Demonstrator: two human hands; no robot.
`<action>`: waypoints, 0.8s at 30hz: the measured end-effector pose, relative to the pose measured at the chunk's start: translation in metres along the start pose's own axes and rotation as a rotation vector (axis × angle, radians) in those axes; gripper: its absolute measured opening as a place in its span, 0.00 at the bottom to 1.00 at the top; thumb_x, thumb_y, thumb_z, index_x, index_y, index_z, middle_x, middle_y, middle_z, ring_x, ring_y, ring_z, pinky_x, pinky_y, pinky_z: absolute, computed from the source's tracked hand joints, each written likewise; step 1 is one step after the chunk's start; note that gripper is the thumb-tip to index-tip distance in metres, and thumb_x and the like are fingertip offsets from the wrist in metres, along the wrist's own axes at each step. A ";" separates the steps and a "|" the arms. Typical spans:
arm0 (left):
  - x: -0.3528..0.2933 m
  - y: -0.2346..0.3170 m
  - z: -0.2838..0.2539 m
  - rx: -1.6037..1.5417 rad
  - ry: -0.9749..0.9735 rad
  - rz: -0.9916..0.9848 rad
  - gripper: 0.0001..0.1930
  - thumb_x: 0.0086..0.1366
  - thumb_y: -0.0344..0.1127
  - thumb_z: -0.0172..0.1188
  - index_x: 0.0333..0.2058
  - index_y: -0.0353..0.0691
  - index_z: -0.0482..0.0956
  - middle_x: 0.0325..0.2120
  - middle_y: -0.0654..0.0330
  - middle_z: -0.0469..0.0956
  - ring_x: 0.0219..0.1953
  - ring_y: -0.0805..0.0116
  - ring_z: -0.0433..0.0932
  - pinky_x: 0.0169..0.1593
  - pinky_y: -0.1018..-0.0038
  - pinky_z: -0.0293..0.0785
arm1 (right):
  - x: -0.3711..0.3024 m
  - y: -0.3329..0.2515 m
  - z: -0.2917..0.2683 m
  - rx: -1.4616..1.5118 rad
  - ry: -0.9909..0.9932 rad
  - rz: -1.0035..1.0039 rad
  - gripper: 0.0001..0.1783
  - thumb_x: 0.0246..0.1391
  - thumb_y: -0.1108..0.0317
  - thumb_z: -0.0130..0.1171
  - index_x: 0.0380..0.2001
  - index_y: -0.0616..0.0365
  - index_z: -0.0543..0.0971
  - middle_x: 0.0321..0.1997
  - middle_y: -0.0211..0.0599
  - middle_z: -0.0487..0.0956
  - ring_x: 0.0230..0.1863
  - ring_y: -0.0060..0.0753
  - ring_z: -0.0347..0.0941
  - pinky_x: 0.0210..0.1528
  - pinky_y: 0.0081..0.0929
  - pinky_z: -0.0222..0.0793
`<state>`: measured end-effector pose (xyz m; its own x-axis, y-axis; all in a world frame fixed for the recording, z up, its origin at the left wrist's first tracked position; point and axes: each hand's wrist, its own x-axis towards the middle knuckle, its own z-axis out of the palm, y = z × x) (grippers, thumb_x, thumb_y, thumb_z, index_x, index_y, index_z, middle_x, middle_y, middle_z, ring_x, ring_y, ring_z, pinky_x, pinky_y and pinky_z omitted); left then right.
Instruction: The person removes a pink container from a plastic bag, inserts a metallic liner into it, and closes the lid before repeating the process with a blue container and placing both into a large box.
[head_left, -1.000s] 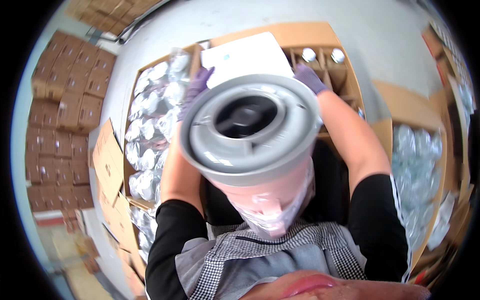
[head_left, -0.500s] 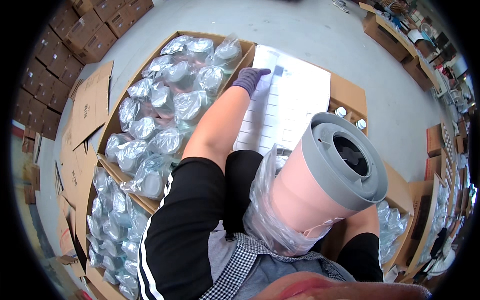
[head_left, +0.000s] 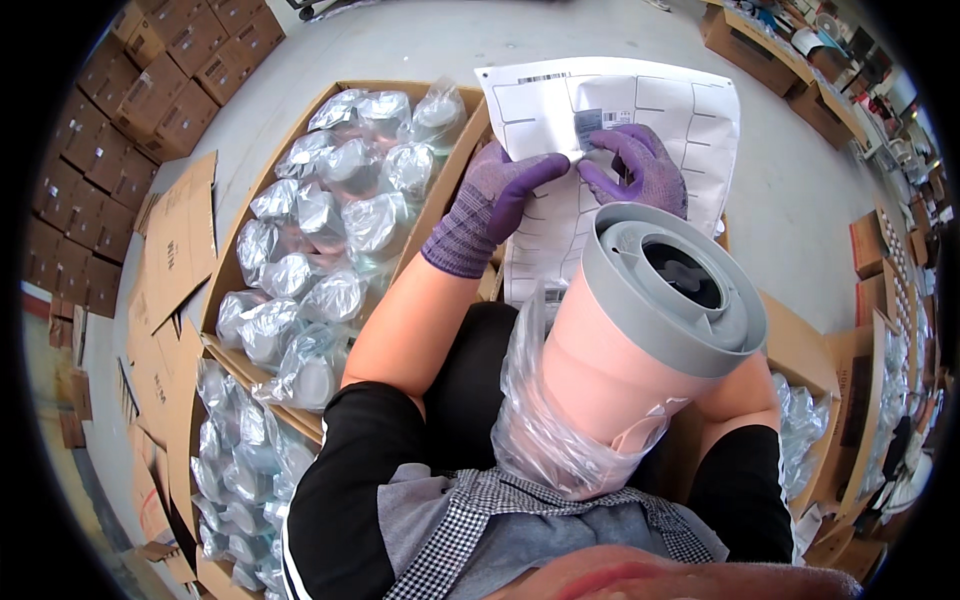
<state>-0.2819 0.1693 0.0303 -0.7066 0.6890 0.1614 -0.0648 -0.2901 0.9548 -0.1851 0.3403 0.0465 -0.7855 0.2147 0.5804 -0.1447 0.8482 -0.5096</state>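
Both gloved hands are now at the label sheet [head_left: 640, 130], which lies across the right edge of the open carton [head_left: 250, 215]. Half a second ago only the left hand was there and the right arm was out of view behind the pot; a second ago both hands were on the pot itself. Judged from this, work has passed from handling the pot to taking a sticker.

The left hand [head_left: 492, 205] and right hand [head_left: 640, 168] meet over a small dark sticker [head_left: 588, 125] near the sheet's top edge. Fingertips of both are pinched together at its lower edge; whether the sticker is lifted off yet cannot be told.

The pot [head_left: 640, 340], pink with a grey collar, rests tilted in the lap, half out of its clear bag [head_left: 545, 430], unheld and touching the right forearm.

Surroundings: the carton holds bagged pots in rows; a second carton [head_left: 240, 470] of the same sits below it. Flattened cardboard [head_left: 175, 240] lies at the floor's left; stacked boxes [head_left: 130, 110] beyond. The pot's collar hides the sheet's lower right part.
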 end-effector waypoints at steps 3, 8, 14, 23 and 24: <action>-0.010 0.010 0.007 0.126 -0.028 0.028 0.24 0.61 0.33 0.66 0.55 0.32 0.76 0.46 0.55 0.82 0.48 0.67 0.80 0.54 0.71 0.77 | -0.007 -0.002 -0.006 0.048 -0.050 0.012 0.15 0.51 0.66 0.71 0.43 0.56 0.84 0.45 0.36 0.80 0.36 0.31 0.80 0.39 0.29 0.77; -0.015 -0.005 0.013 0.330 -0.023 0.101 0.22 0.60 0.35 0.71 0.51 0.32 0.79 0.42 0.57 0.84 0.43 0.70 0.83 0.49 0.73 0.79 | -0.004 0.016 -0.020 0.151 -0.197 -0.050 0.15 0.50 0.68 0.71 0.43 0.57 0.84 0.45 0.36 0.80 0.36 0.29 0.79 0.39 0.26 0.76; -0.016 -0.008 0.017 0.349 0.092 0.172 0.19 0.61 0.33 0.70 0.49 0.33 0.81 0.42 0.57 0.85 0.42 0.71 0.83 0.49 0.73 0.78 | -0.004 0.003 -0.026 0.142 -0.080 -0.034 0.20 0.49 0.69 0.73 0.47 0.56 0.83 0.46 0.34 0.81 0.37 0.27 0.78 0.38 0.24 0.74; -0.015 -0.020 0.010 0.203 0.022 0.192 0.19 0.58 0.37 0.72 0.46 0.35 0.84 0.39 0.55 0.86 0.42 0.67 0.85 0.50 0.71 0.79 | -0.007 -0.003 -0.018 0.187 -0.165 0.000 0.14 0.52 0.71 0.69 0.43 0.61 0.84 0.42 0.35 0.82 0.35 0.25 0.77 0.37 0.22 0.73; -0.016 -0.019 0.011 0.176 0.024 0.173 0.19 0.58 0.38 0.72 0.46 0.35 0.84 0.39 0.55 0.86 0.42 0.67 0.85 0.50 0.71 0.78 | -0.007 -0.002 -0.018 0.205 -0.167 -0.006 0.13 0.52 0.72 0.68 0.42 0.61 0.84 0.41 0.35 0.81 0.35 0.25 0.77 0.37 0.22 0.72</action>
<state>-0.2617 0.1712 0.0124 -0.7129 0.6229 0.3223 0.1807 -0.2809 0.9426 -0.1681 0.3459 0.0553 -0.8702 0.1122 0.4797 -0.2556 0.7295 -0.6344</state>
